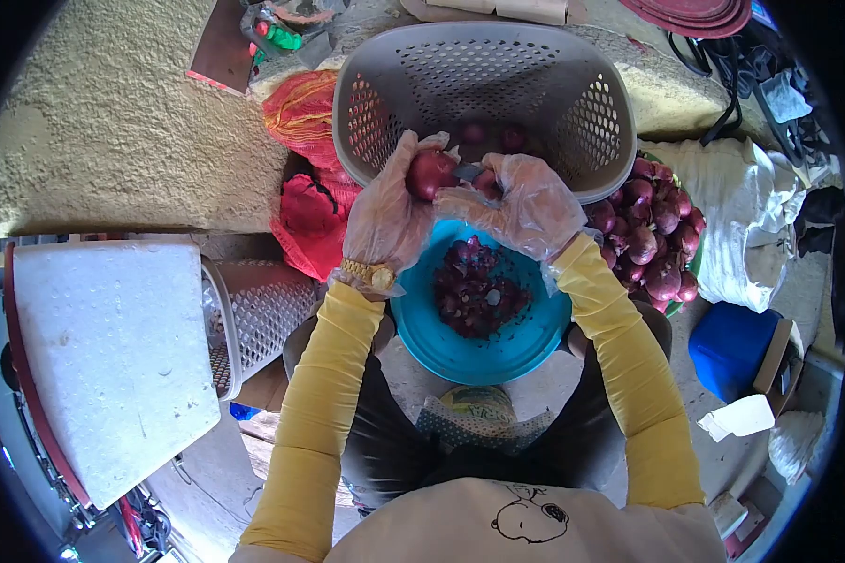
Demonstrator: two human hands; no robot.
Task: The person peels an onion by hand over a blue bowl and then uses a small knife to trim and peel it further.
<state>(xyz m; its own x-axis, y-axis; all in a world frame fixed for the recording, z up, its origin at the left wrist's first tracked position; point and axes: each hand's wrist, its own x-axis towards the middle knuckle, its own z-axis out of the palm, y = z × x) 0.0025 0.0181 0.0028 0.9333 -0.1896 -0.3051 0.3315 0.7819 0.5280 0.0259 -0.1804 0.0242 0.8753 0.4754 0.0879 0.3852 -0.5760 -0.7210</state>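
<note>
Both hands wear clear plastic gloves and meet above the near rim of a grey perforated basket [483, 38]. My left hand [390, 211] is closed around a red onion [432, 174]. In my right hand [526, 202] there is a small dark blade [467, 173], with a reddish onion piece [486, 184] beside it; its handle is hidden by the fingers. Beneath the hands, a blue basin [483, 361] holds dark red onion skins and scraps [479, 291]. Two onions [514, 139] lie at the bottom of the grey basket.
Many red onions [662, 225] are heaped right of the basket, beside a white sack [737, 220]. Red mesh bags [314, 220] lie on the left. A white foam board [113, 357] and a perforated bin [268, 310] stand further left. A blue container [732, 349] is at right.
</note>
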